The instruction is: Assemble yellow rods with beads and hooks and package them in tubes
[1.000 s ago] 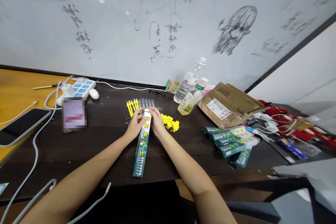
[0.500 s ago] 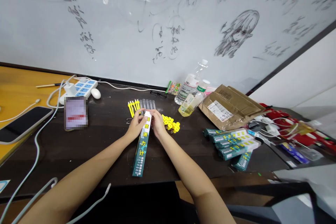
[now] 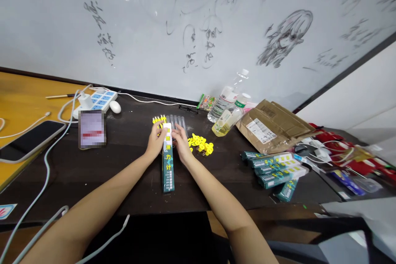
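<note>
A long narrow green and white spring-scale box (image 3: 168, 169) with yellow lettering points away from me, its near end low over the dark table (image 3: 130, 173). My left hand (image 3: 155, 142) grips the far white end from the left, thumb on top. At the right side of that end, my right hand (image 3: 182, 144) has its fingers closed against the box. Just beyond are several yellow spring-scale inner parts (image 3: 159, 119) and several clear plastic tubes (image 3: 176, 121), partly hidden by my hands. Small yellow round caps (image 3: 201, 144) lie in a heap beside my right hand.
More such boxes (image 3: 278, 169) are piled at right, below a brown parcel bag (image 3: 272, 126). Two bottles (image 3: 227, 119) stand against the whiteboard (image 3: 139, 41). A power strip (image 3: 102, 101), a white mouse (image 3: 115, 107), a phone (image 3: 31, 140) and a white cable (image 3: 46, 165) occupy the left.
The box has swung straighter, its near end moving right and away from me and its far end shifting left. Both hands stay on the far end.
</note>
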{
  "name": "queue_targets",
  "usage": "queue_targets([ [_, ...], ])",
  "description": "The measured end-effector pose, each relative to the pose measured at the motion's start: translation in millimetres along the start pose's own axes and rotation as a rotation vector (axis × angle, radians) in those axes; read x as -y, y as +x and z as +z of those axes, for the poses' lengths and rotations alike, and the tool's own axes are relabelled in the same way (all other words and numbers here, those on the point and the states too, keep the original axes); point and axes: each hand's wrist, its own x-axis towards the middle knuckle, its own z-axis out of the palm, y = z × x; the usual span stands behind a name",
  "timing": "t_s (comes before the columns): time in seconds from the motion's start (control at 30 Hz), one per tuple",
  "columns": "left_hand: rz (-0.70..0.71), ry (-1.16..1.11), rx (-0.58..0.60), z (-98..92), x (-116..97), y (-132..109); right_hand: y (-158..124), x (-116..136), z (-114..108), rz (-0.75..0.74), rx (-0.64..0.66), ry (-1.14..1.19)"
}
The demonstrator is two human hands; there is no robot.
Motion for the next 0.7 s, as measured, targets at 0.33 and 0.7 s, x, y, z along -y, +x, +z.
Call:
queue_targets([
  [0.33,0.11,-0.09,-0.564,-43.0,-10.7,38.8,-18.7,6.7,8.7,0.172,0.336,-0.004],
  [0.7,-0.067,-0.167,-0.577,-37.9,-17.8,31.9,-16.2,-12.8,12.1,0.059,-0.031,0.175],
])
